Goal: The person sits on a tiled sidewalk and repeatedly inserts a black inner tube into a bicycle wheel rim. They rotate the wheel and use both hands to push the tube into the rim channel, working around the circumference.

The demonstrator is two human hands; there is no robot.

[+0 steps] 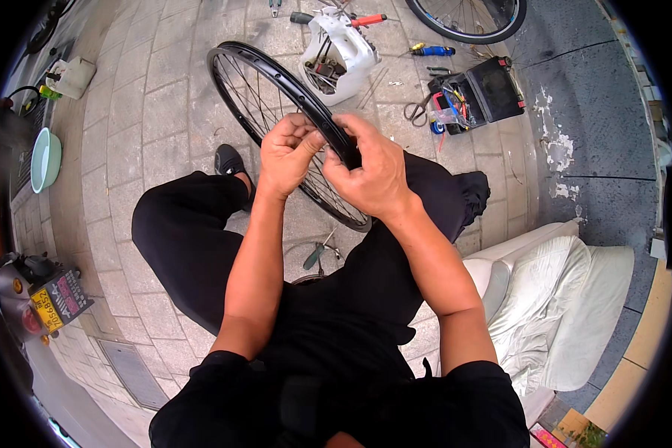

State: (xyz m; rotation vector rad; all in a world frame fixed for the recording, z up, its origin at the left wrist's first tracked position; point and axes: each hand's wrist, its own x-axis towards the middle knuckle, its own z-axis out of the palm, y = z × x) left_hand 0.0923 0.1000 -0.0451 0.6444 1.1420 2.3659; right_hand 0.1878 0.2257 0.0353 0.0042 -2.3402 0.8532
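Note:
A bicycle wheel (284,81) with a black rim and thin spokes leans tilted between my legs, with no tyre visible on the rim's upper part. My left hand (285,158) is closed at the rim's near left edge, its fingers curled and the thumb pressed in against them. Across the rim, my right hand (375,168) grips the same stretch from the right, its thumb on the near side and its fingers over the top. Whether something small sits between my fingertips is hidden. On the paving below lies a green-handled screwdriver (315,255).
Ahead stands a cut white jug (362,60) holding tools. Right of it are scissors (416,114), a blue-handled tool (433,51), an open black toolbox (493,93) and a tyred wheel (455,33). A green basin (46,160) is left; a sheet-covered seat (575,321) is right.

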